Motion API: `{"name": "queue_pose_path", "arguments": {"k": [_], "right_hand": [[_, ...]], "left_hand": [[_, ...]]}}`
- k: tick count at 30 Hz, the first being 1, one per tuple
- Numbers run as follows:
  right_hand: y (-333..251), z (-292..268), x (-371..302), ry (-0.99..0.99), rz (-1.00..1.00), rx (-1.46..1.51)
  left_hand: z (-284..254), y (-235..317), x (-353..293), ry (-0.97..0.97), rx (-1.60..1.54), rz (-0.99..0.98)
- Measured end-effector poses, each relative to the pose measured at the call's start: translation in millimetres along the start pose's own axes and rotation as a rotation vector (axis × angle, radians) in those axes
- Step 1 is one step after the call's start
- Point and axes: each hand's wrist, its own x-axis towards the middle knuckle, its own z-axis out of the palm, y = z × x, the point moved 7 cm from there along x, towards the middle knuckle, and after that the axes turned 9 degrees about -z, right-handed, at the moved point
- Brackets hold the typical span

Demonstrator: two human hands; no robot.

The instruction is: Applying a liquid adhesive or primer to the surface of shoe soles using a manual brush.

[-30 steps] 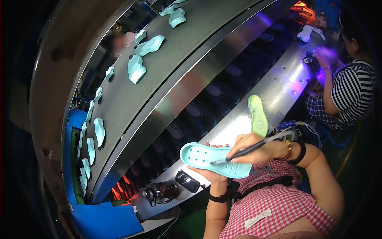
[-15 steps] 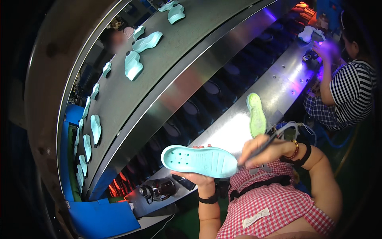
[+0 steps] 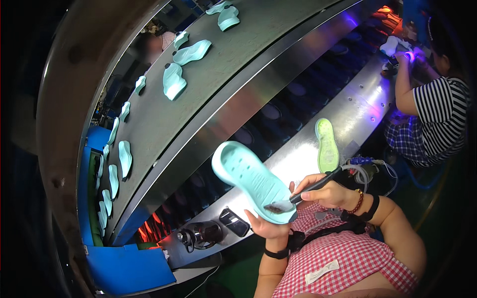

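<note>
A light blue shoe sole (image 3: 251, 174) with a raised rim and small holes is tilted up in my left hand (image 3: 270, 229), which grips it by its lower end. My right hand (image 3: 328, 191) is closed round the black handle of a brush (image 3: 314, 186). Its bristles lie inside the sole's lower end and appear to touch the surface there. Beyond my right hand, a yellow-green insole-shaped piece (image 3: 327, 149) rests on the metal ledge.
Several light blue soles (image 3: 174, 82) lie on the dark conveyor belt (image 3: 198, 84). Along the metal ledge (image 3: 365, 94) are a phone (image 3: 234, 222) and a dark bottle (image 3: 201, 235). Clear hoses (image 3: 358, 174) hang near my right wrist. A co-worker in a striped shirt (image 3: 439, 109) sits at the far right.
The sole has tipped from nearly level to slanting, its far end raised. My left hand has shifted to its lower end. The brush has moved from its edge onto its inside.
</note>
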Motion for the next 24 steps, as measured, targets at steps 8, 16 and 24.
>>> {"name": "queue_pose_path", "arguments": {"k": [8,16,24], "right_hand": [[-26,7,1,-0.069,-0.154,-0.560],[-49,14,9,-0.305,-0.339,-0.755],[-55,41,-10,-0.650,-0.387,-0.821]], "left_hand": [[-22,-11,8,-0.045,-0.184,-0.051],[-18,-4,13,-0.087,-0.009,-0.022],[-22,-10,22,-0.095,-0.175,-0.259]]}}
